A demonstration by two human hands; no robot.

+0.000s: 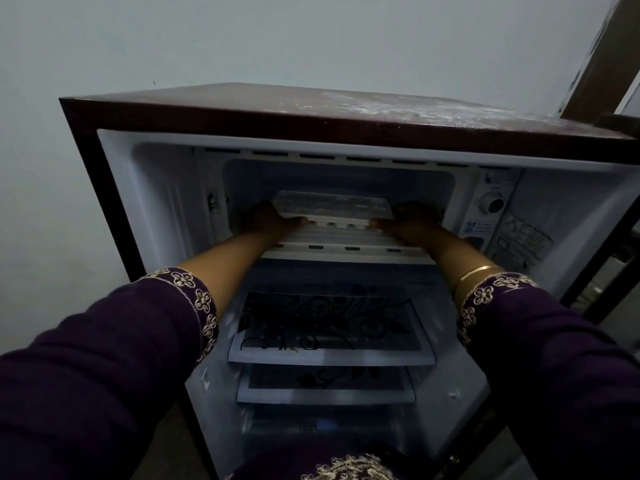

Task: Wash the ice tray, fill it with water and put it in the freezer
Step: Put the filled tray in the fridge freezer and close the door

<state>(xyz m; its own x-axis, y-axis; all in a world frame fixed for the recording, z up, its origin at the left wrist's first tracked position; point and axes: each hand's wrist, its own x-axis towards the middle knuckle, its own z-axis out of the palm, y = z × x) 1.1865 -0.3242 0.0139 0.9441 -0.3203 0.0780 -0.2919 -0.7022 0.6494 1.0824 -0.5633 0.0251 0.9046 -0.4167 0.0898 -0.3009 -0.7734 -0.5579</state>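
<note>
The tray [332, 206] was level inside the freezer [419, 180], at the top of an open fridge [311, 112] against a pale wall [242, 39], with patterned glass shelves [329, 356] below. Open space showed above and behind the tray; its near edge lay just inside the freezer's front lip. The left hand [273, 221] held its left end and the right hand [410, 223] its right end, thumbs along the front edge.

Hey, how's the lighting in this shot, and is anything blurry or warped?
Head view: dim and bluish throughout; the left hand and right hand show as dark shapes gripping the ice tray, finger detail lost; the wide lens bows the fridge edges; the sleeves nearest the camera look soft; no glare.
</note>
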